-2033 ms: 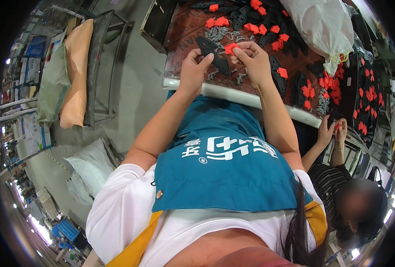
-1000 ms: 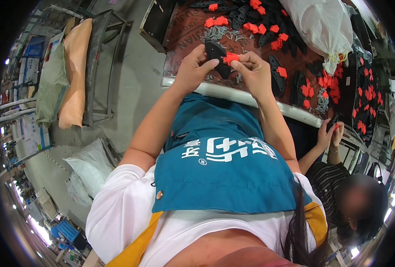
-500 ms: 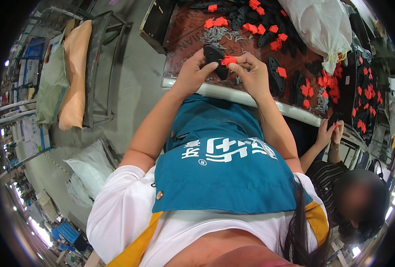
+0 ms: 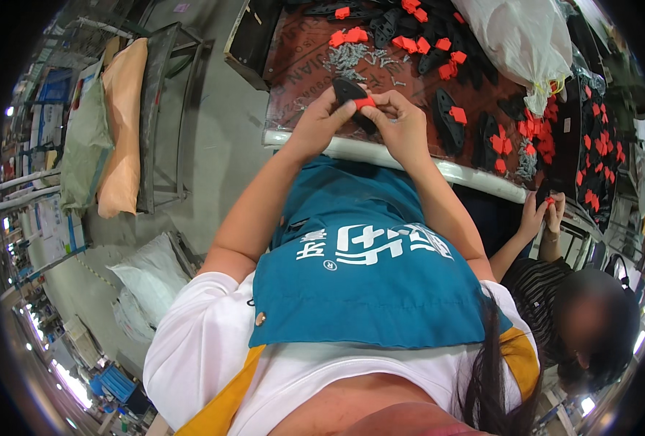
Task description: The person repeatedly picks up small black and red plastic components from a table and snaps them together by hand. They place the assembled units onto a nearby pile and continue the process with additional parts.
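Near the table's front edge, my left hand (image 4: 318,122) is closed on a flat black plastic part (image 4: 346,90), its thumb along the side. In a pinch, my right hand (image 4: 401,125) has a small red plastic clip (image 4: 365,102), which sits against the black part's middle. My fingers cover some of both pieces. Just beyond my hands lies a heap of grey screws (image 4: 349,59), with more red clips (image 4: 349,35) behind it. To the right of my right hand, a black part with a red clip on it (image 4: 449,129) rests on the table.
The brown tabletop (image 4: 293,87) has a white padded front edge (image 4: 475,176). A white plastic bag (image 4: 515,43) stands at the back right, among many black parts and red clips. A co-worker's hands (image 4: 542,215) hold a similar piece at the right. Sacks (image 4: 123,131) lean at the left.
My right hand has moved slightly left and the red clip now lies against the black part's middle instead of at its right edge. The view has shifted a little.
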{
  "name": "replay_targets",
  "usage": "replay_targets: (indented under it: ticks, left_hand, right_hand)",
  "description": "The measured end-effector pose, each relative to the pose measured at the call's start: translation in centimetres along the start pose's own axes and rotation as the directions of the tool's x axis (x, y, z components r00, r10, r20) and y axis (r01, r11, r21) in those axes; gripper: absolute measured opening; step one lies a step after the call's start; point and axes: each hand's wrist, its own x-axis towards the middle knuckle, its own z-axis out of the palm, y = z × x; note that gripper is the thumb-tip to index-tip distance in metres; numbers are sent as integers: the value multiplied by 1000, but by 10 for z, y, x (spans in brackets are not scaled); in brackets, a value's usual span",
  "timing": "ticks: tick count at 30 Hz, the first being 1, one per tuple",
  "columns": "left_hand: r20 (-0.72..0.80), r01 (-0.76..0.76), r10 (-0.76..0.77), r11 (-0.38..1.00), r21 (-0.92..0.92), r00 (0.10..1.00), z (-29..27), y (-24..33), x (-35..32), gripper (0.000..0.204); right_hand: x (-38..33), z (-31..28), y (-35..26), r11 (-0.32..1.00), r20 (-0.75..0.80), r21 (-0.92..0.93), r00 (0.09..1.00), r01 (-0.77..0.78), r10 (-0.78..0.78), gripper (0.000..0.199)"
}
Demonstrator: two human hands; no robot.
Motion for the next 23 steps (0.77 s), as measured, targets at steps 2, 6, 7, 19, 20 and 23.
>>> replay_targets:
  ticks: [2, 6, 7, 19, 20, 23]
  left_hand:
    - [-89, 69, -102, 945, -319, 991, 9, -3, 3, 30]
    - [-118, 116, -207, 843, -525, 971, 24, -16, 4, 25]
    - [-83, 135, -212, 831, -539, 974, 26, -17, 2, 23]
    - [-65, 271, -342, 833, -482, 937, 17, -17, 2, 41]
    - [-75, 261, -334, 839, -477, 939, 13, -18, 2, 41]
    - [-96, 233, -313, 849, -474, 945, 4, -20, 1, 41]
  right_hand:
    - [5, 1, 6, 893, -42, -366, 953, 264, -299, 34]
    - [-5, 3, 1, 704, -39, -647, 910, 292, -414, 52]
    - [-7, -1, 1, 687, -20, -657, 904, 310, -427, 50]
    - [-19, -140, 37, 433, -369, -885, 822, -168, -435, 48]
    - [-20, -154, 35, 365, -434, -884, 803, -292, -408, 52]
    - [-26, -179, 43, 283, -513, -854, 797, -437, -319, 58]
